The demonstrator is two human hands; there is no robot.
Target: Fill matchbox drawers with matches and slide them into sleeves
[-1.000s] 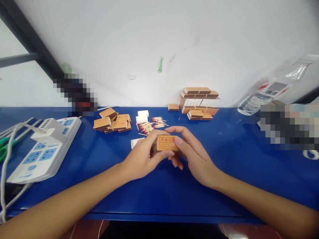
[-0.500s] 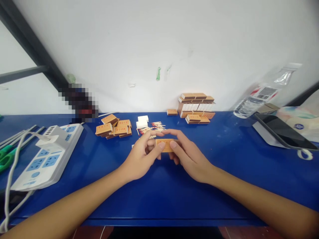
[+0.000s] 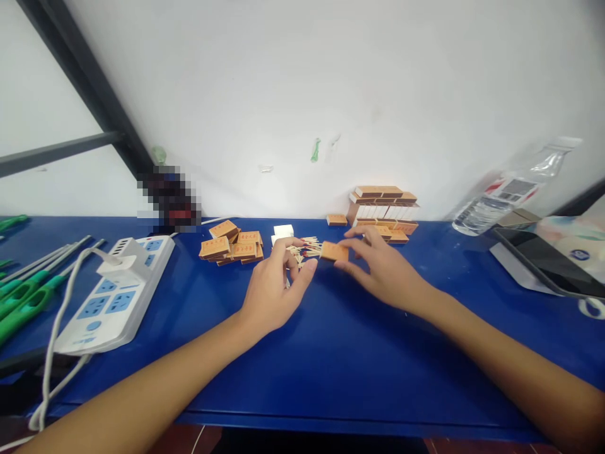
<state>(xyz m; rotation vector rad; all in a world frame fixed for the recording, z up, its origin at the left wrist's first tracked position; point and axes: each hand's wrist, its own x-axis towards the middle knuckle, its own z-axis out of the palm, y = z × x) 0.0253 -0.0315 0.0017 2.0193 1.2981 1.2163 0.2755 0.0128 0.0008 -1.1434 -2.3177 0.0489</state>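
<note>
An orange matchbox (image 3: 334, 252) is gripped at its right end by the fingertips of my right hand (image 3: 378, 261), above the blue table. My left hand (image 3: 276, 284) is apart from the box, its thumb and forefinger spread with nothing visible between them. Just beyond the left hand lie loose matches (image 3: 309, 246) with red heads, partly covered by its fingers. White box pieces (image 3: 282, 232) lie behind them. To the left is a loose heap of matchboxes (image 3: 243, 248). A neat stack of matchboxes (image 3: 385, 195) stands by the wall beyond my right hand, with a single matchbox (image 3: 336, 219) beside it.
On the left, a white power strip (image 3: 127, 315) with a cable lies beside green-handled tools (image 3: 28, 299). A clear plastic bottle (image 3: 513, 189) leans at the right near the wall. A phone (image 3: 548, 258) rests on a support at the right edge.
My left hand has let go of the matchbox and drawn apart from it. My right hand has carried the box rightward and slightly away from me. The view has shifted a little.
</note>
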